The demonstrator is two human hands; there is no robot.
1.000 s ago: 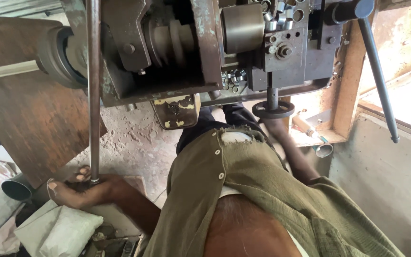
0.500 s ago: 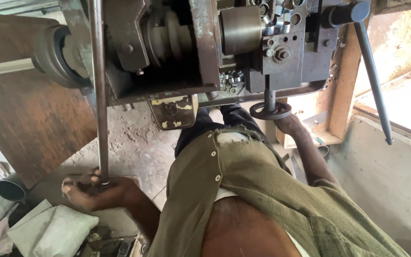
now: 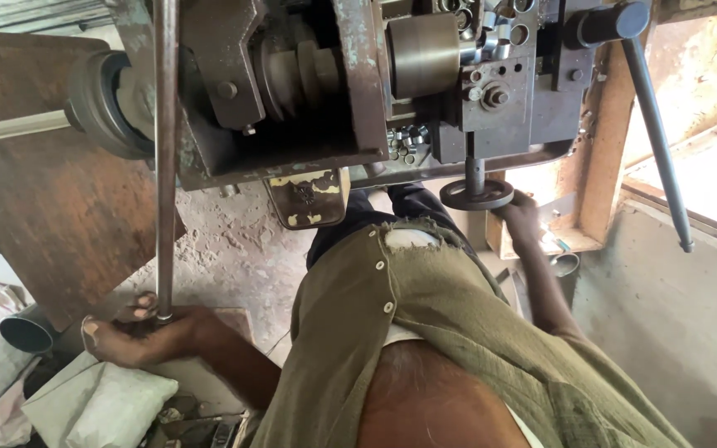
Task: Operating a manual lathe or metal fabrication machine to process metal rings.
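Floor: dusty concrete (image 3: 234, 257) lay beneath a worn grey-green machine (image 3: 358, 91).
Left hand (image 3: 139, 336): was closed round the lower end of a long steel rod (image 3: 165, 158).
Right hand (image 3: 520, 217): gripped the rim of a small handwheel (image 3: 476, 195).
Hands: were well apart.
Sack (image 3: 97, 402): lay just beside the left hand.

Metal workshop: heavy greasy lathe-like machine (image 3: 334, 91), handwheel (image 3: 476, 196), dusty concrete floor (image 3: 234, 257).
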